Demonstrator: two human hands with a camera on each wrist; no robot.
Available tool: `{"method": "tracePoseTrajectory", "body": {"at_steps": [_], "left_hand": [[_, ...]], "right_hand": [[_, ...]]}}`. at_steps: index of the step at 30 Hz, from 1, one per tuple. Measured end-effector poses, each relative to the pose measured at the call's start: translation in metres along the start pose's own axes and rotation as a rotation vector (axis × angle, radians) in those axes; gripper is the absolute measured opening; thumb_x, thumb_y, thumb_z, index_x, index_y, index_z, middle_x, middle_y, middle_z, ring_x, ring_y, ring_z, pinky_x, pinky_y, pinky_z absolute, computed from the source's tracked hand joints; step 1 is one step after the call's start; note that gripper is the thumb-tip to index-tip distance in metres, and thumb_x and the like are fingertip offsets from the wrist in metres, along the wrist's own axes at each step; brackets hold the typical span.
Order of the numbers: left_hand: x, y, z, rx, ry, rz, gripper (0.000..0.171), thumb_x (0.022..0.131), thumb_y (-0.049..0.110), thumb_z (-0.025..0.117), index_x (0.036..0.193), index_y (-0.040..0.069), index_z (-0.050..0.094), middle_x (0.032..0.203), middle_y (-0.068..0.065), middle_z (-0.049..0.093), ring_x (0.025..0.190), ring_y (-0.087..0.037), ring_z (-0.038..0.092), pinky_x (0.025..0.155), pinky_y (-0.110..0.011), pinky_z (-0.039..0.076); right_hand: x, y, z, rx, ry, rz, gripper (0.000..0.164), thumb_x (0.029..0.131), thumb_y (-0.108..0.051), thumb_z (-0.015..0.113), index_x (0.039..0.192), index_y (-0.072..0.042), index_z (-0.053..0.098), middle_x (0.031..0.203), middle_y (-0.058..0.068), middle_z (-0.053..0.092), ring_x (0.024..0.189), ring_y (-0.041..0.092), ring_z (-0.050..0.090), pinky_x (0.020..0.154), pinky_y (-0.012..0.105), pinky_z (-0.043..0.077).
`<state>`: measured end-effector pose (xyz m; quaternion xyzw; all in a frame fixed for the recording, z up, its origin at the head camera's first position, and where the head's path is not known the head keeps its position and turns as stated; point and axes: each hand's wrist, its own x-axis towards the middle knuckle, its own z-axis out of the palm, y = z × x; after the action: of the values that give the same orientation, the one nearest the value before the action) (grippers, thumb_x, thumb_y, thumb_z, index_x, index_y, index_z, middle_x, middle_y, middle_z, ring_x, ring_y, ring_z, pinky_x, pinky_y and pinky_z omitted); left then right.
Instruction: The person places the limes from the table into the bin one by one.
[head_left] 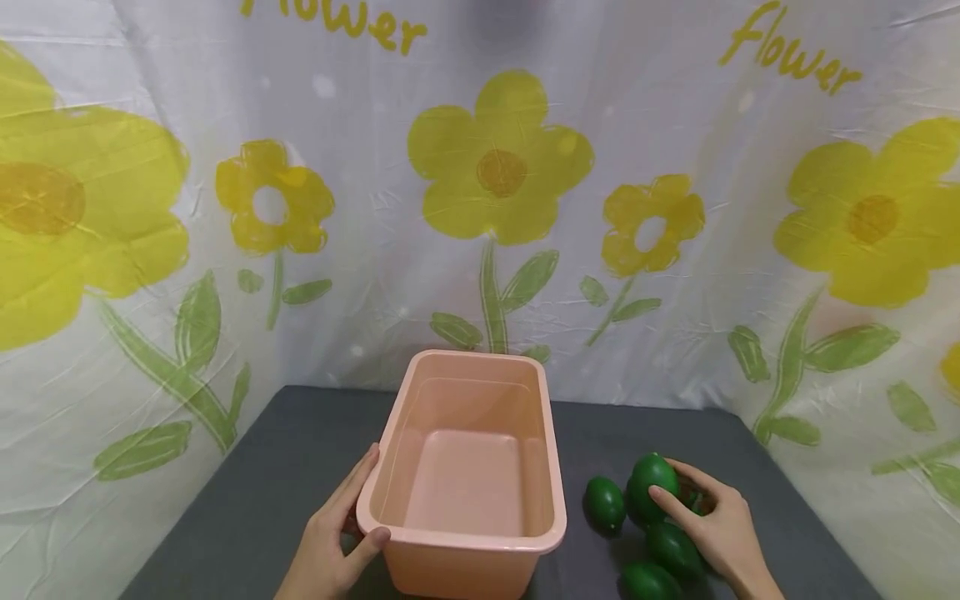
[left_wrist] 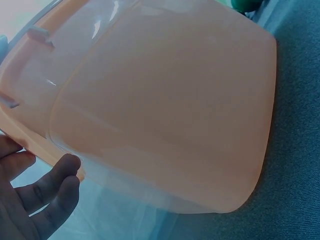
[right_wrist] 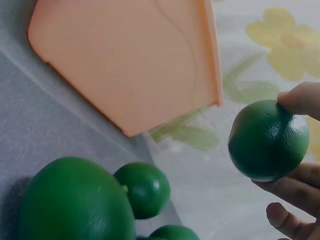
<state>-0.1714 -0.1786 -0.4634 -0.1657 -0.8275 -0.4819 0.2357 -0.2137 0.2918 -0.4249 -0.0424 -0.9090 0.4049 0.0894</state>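
Observation:
My left hand (head_left: 330, 533) grips a peach-pink plastic bin (head_left: 459, 567) at its near left corner, the thumb on the front rim and the fingers along the left side. The bin's inside shows bare in the head view. To its right, my right hand (head_left: 720, 525) pinches a glossy green lime (right_wrist: 269, 141) between thumb and fingers, raised above the other limes. One lime (head_left: 603, 505) lies between the bin and the group by my right hand. Nearer to me are another lime (head_left: 673, 550) and a lime (head_left: 649, 582) cut off by the frame edge.
The bin stands on a dark grey tabletop (head_left: 315, 433). Behind and on both sides hangs a white cloth (head_left: 367, 275) printed with yellow flowers, meeting the table's edges.

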Motion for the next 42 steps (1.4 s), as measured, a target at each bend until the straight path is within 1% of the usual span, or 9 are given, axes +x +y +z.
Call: {"method": "tracePoseTrajectory", "body": {"at_steps": [5, 15, 19, 21, 23, 26, 28, 30, 42], "left_hand": [[0.002, 0.0, -0.001, -0.004, -0.007, 0.005, 0.08, 0.095, 0.019, 0.075, 0.166, 0.022, 0.039, 0.167, -0.015, 0.042, 0.099, -0.005, 0.063, 0.063, -0.027, 0.057], [0.003, 0.0, -0.001, 0.005, -0.021, -0.013, 0.08, 0.096, 0.021, 0.075, 0.167, 0.023, 0.038, 0.168, -0.013, 0.041, 0.103, -0.003, 0.062, 0.064, -0.026, 0.057], [0.003, -0.001, -0.002, 0.007, -0.021, -0.017, 0.08, 0.096, 0.021, 0.075, 0.167, 0.023, 0.038, 0.168, -0.013, 0.041, 0.102, -0.003, 0.061, 0.064, -0.026, 0.056], [0.002, -0.001, -0.002, 0.006, -0.021, -0.018, 0.08, 0.095, 0.021, 0.075, 0.167, 0.023, 0.038, 0.168, -0.013, 0.041, 0.101, -0.004, 0.062, 0.064, -0.026, 0.056], [0.002, -0.001, -0.002, 0.004, -0.02, -0.019, 0.08, 0.095, 0.021, 0.075, 0.167, 0.023, 0.039, 0.167, -0.013, 0.041, 0.102, -0.004, 0.062, 0.064, -0.026, 0.057], [0.002, 0.0, -0.002, -0.002, -0.021, -0.02, 0.08, 0.095, 0.02, 0.075, 0.167, 0.023, 0.039, 0.168, -0.013, 0.041, 0.103, -0.004, 0.062, 0.064, -0.026, 0.057], [0.001, 0.0, -0.002, -0.005, -0.022, -0.022, 0.08, 0.095, 0.02, 0.075, 0.167, 0.023, 0.039, 0.168, -0.014, 0.041, 0.104, -0.004, 0.062, 0.064, -0.026, 0.057], [0.001, 0.0, -0.002, -0.008, -0.024, -0.025, 0.08, 0.096, 0.02, 0.075, 0.167, 0.023, 0.038, 0.168, -0.013, 0.041, 0.102, -0.005, 0.062, 0.064, -0.026, 0.057], [0.001, -0.002, -0.002, -0.016, -0.023, -0.003, 0.08, 0.095, 0.02, 0.075, 0.166, 0.022, 0.039, 0.168, -0.014, 0.041, 0.1, -0.006, 0.063, 0.064, -0.026, 0.056]], "right_hand": [[0.001, -0.01, 0.0, 0.025, 0.023, -0.047, 0.062, 0.097, -0.049, 0.076, 0.145, -0.011, 0.066, 0.102, 0.004, 0.072, 0.061, 0.02, 0.05, 0.06, 0.03, 0.045], [0.0, -0.018, 0.002, 0.072, 0.058, -0.093, 0.057, 0.097, -0.044, 0.077, 0.143, -0.012, 0.068, 0.099, 0.001, 0.073, 0.055, 0.018, 0.048, 0.055, 0.03, 0.046], [0.001, -0.023, 0.007, 0.095, 0.057, -0.127, 0.052, 0.098, -0.039, 0.077, 0.143, -0.013, 0.068, 0.105, 0.004, 0.075, 0.058, 0.016, 0.049, 0.061, 0.029, 0.046], [0.0, -0.026, 0.01, 0.088, 0.057, -0.145, 0.051, 0.099, -0.038, 0.077, 0.143, -0.014, 0.068, 0.114, 0.005, 0.076, 0.069, 0.007, 0.055, 0.069, 0.027, 0.047], [0.001, -0.03, 0.014, 0.096, 0.055, -0.16, 0.05, 0.098, -0.037, 0.078, 0.142, -0.015, 0.069, 0.117, 0.006, 0.076, 0.075, 0.005, 0.056, 0.072, 0.028, 0.047], [0.001, -0.037, 0.019, 0.125, 0.059, -0.191, 0.048, 0.097, -0.034, 0.079, 0.141, -0.016, 0.07, 0.112, 0.003, 0.077, 0.08, 0.004, 0.058, 0.072, 0.026, 0.047], [0.002, -0.042, 0.022, 0.159, 0.067, -0.219, 0.045, 0.096, -0.029, 0.081, 0.139, -0.015, 0.072, 0.103, 0.0, 0.076, 0.075, 0.01, 0.057, 0.068, 0.027, 0.045], [0.001, -0.046, 0.025, 0.181, 0.08, -0.246, 0.044, 0.095, -0.025, 0.082, 0.137, -0.015, 0.073, 0.098, -0.003, 0.075, 0.074, 0.011, 0.058, 0.067, 0.026, 0.045], [0.001, -0.068, 0.042, 0.251, 0.112, -0.319, 0.039, 0.093, -0.02, 0.083, 0.131, -0.014, 0.076, 0.094, -0.005, 0.075, 0.077, 0.011, 0.061, 0.067, 0.025, 0.047]]}}
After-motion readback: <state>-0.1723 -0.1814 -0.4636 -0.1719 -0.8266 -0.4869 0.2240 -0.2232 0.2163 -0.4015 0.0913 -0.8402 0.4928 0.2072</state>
